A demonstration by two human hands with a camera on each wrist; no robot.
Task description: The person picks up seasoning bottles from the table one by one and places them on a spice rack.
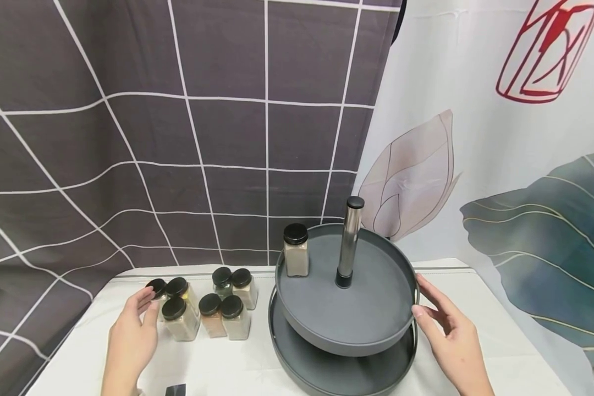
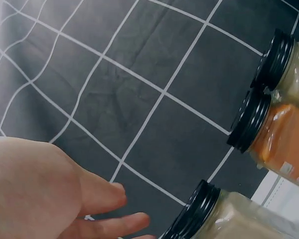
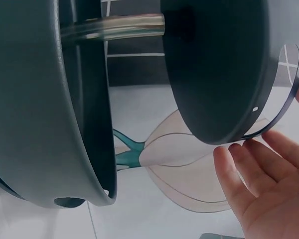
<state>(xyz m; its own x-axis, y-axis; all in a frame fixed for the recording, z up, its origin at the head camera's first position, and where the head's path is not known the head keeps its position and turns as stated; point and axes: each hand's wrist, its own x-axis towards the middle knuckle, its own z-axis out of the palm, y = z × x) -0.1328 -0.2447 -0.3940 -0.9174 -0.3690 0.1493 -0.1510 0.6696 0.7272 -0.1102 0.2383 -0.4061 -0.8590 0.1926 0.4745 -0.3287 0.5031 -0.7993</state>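
Note:
My left hand [image 1: 132,341] is beside the left cluster of spice jars, its fingertips close to the lid of the rearmost jar [image 1: 156,287]. A small gap shows between the fingers and the nearest black-lidded jar [image 2: 239,219] in the left wrist view. My right hand [image 1: 452,338] touches the rim of the upper tray of a grey two-tier turntable [image 1: 366,319], at a cut-out. In the right wrist view, its fairly straight fingers [image 3: 249,172] rest against the upper tray's edge. One jar [image 1: 296,256] with pale powder stands upright on the upper tray's left side.
More jars stand between my left hand and the turntable, among them a pale one [image 1: 236,322] and an orange-brown one [image 1: 210,318]. A metal post [image 1: 348,242] rises from the upper tray. A small dark object [image 1: 175,390] lies at the table's front. Behind hangs a gridded curtain [image 1: 227,137].

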